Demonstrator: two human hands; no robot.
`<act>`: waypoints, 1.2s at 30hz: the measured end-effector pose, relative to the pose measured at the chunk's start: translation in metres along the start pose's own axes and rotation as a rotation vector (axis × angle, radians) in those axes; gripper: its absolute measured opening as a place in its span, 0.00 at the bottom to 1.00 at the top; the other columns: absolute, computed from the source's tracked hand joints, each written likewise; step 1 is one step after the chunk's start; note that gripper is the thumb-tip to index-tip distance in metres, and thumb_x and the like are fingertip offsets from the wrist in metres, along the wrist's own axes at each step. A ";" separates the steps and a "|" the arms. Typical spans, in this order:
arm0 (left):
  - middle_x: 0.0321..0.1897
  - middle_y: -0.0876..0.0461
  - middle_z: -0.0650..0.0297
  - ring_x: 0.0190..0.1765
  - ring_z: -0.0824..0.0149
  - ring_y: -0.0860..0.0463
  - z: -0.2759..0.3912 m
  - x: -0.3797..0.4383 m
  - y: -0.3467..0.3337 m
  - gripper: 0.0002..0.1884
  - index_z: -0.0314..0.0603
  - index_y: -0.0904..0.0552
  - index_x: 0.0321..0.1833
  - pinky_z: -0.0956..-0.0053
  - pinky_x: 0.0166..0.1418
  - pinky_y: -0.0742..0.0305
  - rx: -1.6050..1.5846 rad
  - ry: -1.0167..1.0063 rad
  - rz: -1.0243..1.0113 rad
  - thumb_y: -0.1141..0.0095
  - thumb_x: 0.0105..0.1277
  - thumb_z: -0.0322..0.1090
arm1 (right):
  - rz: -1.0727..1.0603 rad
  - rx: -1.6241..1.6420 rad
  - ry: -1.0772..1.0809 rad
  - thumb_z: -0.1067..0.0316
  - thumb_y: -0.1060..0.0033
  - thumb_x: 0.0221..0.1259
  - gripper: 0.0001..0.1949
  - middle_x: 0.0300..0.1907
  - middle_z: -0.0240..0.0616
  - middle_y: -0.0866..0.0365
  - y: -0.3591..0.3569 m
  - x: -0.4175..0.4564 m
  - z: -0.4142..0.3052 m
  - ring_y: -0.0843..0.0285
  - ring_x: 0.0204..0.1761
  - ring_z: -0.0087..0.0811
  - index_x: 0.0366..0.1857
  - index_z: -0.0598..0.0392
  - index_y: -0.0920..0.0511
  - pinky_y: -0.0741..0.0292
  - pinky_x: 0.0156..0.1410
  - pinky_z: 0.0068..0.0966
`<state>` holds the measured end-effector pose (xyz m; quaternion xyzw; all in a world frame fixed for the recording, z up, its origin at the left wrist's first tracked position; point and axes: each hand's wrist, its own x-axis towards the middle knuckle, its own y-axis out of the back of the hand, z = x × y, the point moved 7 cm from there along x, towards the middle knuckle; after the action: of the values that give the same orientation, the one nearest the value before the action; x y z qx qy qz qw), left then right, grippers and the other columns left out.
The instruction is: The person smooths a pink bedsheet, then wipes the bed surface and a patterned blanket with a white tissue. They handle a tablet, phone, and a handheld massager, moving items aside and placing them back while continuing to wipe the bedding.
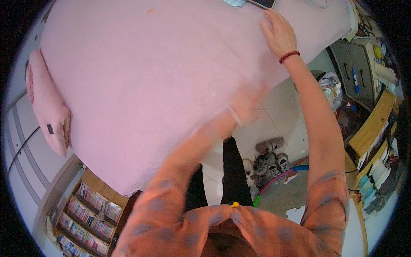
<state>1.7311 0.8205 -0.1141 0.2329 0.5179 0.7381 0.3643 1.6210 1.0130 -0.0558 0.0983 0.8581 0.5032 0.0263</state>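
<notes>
A bed [144, 80] under a smooth pink sheet spreads before me. My right hand [278, 32], with a dark red bead bracelet [289, 56] at the wrist, lies palm down on the sheet with fingers extended. Its fingertips are close to a dark flat device [263, 3], cut off by the top of the picture. Motion blurs my left hand [247, 101] at the bed's near edge. A pale bangle [236, 115] circles that wrist. Whether the left fingers touch or hold the sheet cannot be made out.
At the bed's left end is a pink pillow [51, 102]. A bookshelf [91, 215] stands below it. Shoes [271, 162] and a coloured hoop [277, 181] are on the tiled floor. To the right are a cabinet [350, 70], a plastic bag [332, 91] and a wooden chair [372, 123].
</notes>
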 end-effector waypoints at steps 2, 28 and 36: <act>0.62 0.28 0.53 0.63 0.58 0.30 0.122 -0.021 -0.043 0.27 0.44 0.30 0.66 0.54 0.66 0.37 -0.596 -0.247 -0.542 0.49 0.67 0.47 | -0.140 0.066 0.015 0.55 0.47 0.64 0.22 0.65 0.47 0.32 -0.014 0.025 -0.015 0.34 0.64 0.46 0.59 0.51 0.28 0.39 0.69 0.41; 0.48 0.20 0.59 0.49 0.66 0.19 0.010 0.030 0.051 0.13 0.40 0.20 0.47 0.68 0.55 0.25 -1.383 0.380 -0.396 0.50 0.70 0.41 | -0.169 -0.263 0.156 0.50 0.52 0.63 0.29 0.74 0.32 0.46 -0.070 0.000 -0.004 0.52 0.75 0.32 0.69 0.39 0.39 0.56 0.77 0.45; 0.50 0.24 0.54 0.52 0.59 0.22 -0.118 0.204 0.046 0.22 0.36 0.30 0.58 0.64 0.57 0.26 -1.865 1.105 0.308 0.44 0.68 0.43 | -0.151 -0.181 0.147 0.53 0.48 0.59 0.29 0.73 0.34 0.44 -0.067 0.007 -0.006 0.51 0.74 0.34 0.67 0.43 0.35 0.56 0.77 0.43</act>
<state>1.5046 0.8995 -0.1195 -0.4354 -0.1873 0.8803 0.0186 1.6040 0.9776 -0.1111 -0.0063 0.8137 0.5812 0.0101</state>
